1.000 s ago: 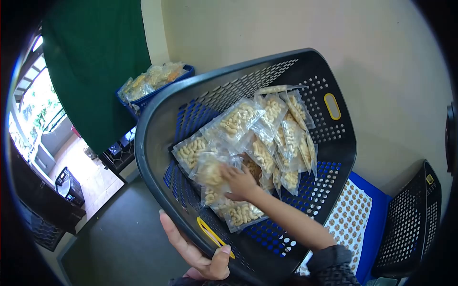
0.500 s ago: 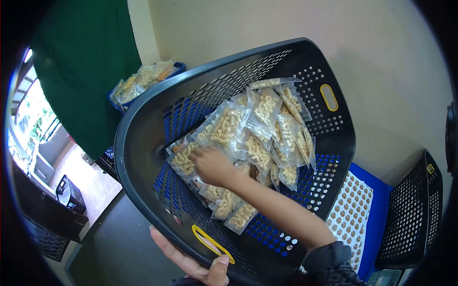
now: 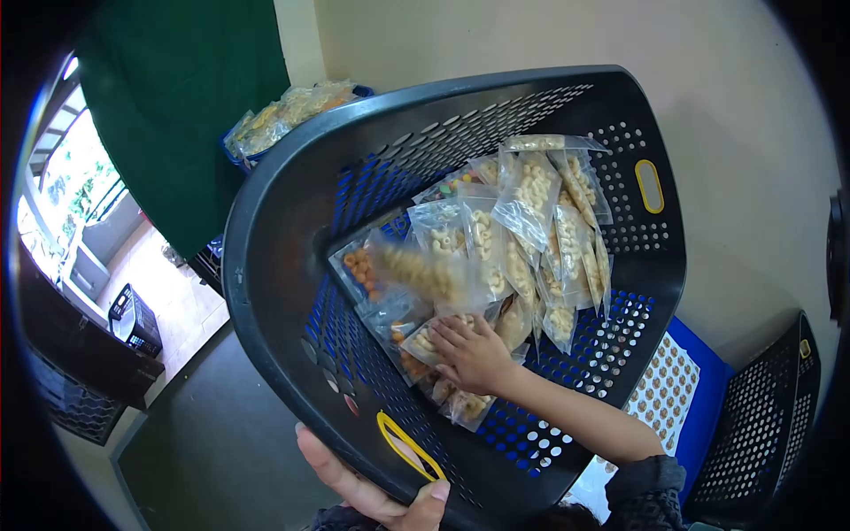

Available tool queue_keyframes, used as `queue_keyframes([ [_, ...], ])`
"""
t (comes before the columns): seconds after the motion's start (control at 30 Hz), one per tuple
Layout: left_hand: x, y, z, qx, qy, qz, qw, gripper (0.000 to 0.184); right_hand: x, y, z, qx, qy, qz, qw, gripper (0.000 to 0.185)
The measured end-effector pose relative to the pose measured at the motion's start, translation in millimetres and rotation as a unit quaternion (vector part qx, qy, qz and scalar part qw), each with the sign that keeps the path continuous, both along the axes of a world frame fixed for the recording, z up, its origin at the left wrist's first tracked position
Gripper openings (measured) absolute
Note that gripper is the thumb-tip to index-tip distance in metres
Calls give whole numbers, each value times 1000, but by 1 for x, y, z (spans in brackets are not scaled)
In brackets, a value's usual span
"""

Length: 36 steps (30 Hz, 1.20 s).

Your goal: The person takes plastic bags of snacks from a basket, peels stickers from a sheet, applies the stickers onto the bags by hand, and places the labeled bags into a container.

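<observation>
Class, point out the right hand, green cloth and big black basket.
Right hand (image 3: 474, 357), head view: back of hand.
Green cloth (image 3: 188, 111), head view: middle of cloth.
Big black basket (image 3: 282, 239), head view: left inner wall.

Basket tilted, mouth facing the wearer. Widest way in: over its left corner, where bare wall lies between rim and packets. Second gap: the perforated strip inside the lower-right edge — cut across by the right forearm. Middle obstructed: packets heaped across to the right end wall, right hand lying on the nearer ones, a blurred packet just beyond its fingers. Right-end slot passable. Lower-left slot crowded by the left hand — thumb at the rim. Second basket stands beyond the lower-right edge.
</observation>
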<state>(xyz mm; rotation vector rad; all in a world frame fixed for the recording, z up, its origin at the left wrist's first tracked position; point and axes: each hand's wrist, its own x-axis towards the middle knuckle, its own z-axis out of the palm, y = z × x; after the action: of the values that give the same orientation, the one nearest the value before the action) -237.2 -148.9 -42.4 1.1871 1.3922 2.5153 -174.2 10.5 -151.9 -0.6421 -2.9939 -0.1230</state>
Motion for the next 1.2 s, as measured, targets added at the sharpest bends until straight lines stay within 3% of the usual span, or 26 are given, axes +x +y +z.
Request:
queue_keyframes([
  [0.07, 3, 1, -1, -3, 6, -12, 1000, 94, 10, -5, 15, -89, -61, -62, 992, 52],
  [0.17, 0, 14, 0, 18, -19, 20, 999, 93, 16, -5, 19, -104, -64, -49, 991, 43],
  [0.2, -11, 28, -5, 90, 167, 134, 973, 52, 10, -4, 44, -103, -66, -49, 991, 43],
  [0.23, -19, 34, -8, 156, 344, 244, 893, 20, -2, 3, 73, -196, -155, -68, 966, 37],
  [0.27, -21, 31, -9, 153, 343, 246, 893, 20, -16, 8, 94, -286, -242, -85, 923, 30],
  [0.33, -22, 21, -13, 61, 389, 238, 888, 25, -40, 22, 81, -211, -7, -28, 977, 21],
  [0.4, -17, 23, -17, 74, 368, 235, 897, 24, -78, 34, 85, -201, 184, 46, 961, 25],
  [0.47, -17, 31, -19, 91, 344, 234, 905, 22, -114, 50, 79, -129, 173, 57, 975, 51],
  [0.5, -19, 36, -17, 124, 339, 244, 900, 21, -117, 54, 67, -126, 174, 59, 975, 51],
  [0.57, -22, 38, -18, 152, 335, 259, 893, 20, -123, 52, 42, 46, -16, -80, 996, 95],
  [0.6, -22, 34, -21, 137, 330, 236, 904, 20, -121, 54, 33, -30, -112, -108, 987, 115],
  [0.7, -20, 26, -19, 128, 341, 211, 907, 20, -88, 39, 8, -25, -117, -89, 989, 104],
  [0.73, -9, 18, -16, 158, 200, 104, 961, 32, -79, 30, 8, -6, -150, -85, 985, 101],
  [0.77, 3, 11, -12, 185, 53, -9, 981, 56, -67, 22, 10, -7, -151, -83, 985, 101],
  [0.8, 8, 7, -11, 205, -96, -124, 966, 83, -53, 13, 15, 26, -162, -61, 985, 94],
  [0.83, 6, 7, -11, 206, -96, -129, 965, 83, -40, 7, 19, 62, -171, -43, 982, 88],
  [0.9, -7, 10, -14, 148, 87, 7, 985, 53, -16, -3, 24, 64, -155, -49, 985, 82],
  [0.97, -21, 16, -17, 87, 265, 143, 950, 27, 6, -8, 28, 67, -139, -55, 987, 77],
  [1.0, -26, 19, -18, 57, 349, 211, 911, 23, 16, -9, 30, 31, -119, -50, 991, 73],
  [1.1, -33, 23, -23, 86, 359, 229, 900, 24, 37, -9, 36, 3, -97, -44, 994, 66],
  [1.2, -38, 29, -23, 99, 368, 235, 894, 24, 41, -4, 46, -23, -147, -65, 987, 58],
])
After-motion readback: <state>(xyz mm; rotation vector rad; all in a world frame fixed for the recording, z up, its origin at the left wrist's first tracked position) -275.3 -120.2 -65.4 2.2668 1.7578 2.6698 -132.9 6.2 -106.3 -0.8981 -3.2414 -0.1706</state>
